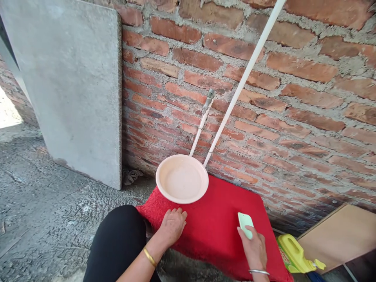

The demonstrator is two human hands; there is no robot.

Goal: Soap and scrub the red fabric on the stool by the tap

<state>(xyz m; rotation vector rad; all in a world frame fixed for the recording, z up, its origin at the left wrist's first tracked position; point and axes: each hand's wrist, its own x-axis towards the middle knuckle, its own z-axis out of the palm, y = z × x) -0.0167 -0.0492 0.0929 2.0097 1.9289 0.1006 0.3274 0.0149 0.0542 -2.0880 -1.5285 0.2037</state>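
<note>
My right hand [253,246] grips a pale green oblong block [245,224] with rounded corners, thumb on one side and fingers on the other. It is held over the right part of a red cloth [217,219] draped on a low table or stool. I cannot tell what kind of block it is. My left hand [174,226] rests on the cloth's left part, fingers curled in, with no object showing in it. Just beyond that hand stands a shallow cream basin [182,199], at the cloth's far left corner. No contents show in the basin.
Behind the cloth rises a brick wall [188,58] with a tall white pipe [243,80] and a short pipe ending in a tap [209,98]. A grey slab [79,90] leans at left. A yellow jug [295,252] and a brown board [337,235] stand at right.
</note>
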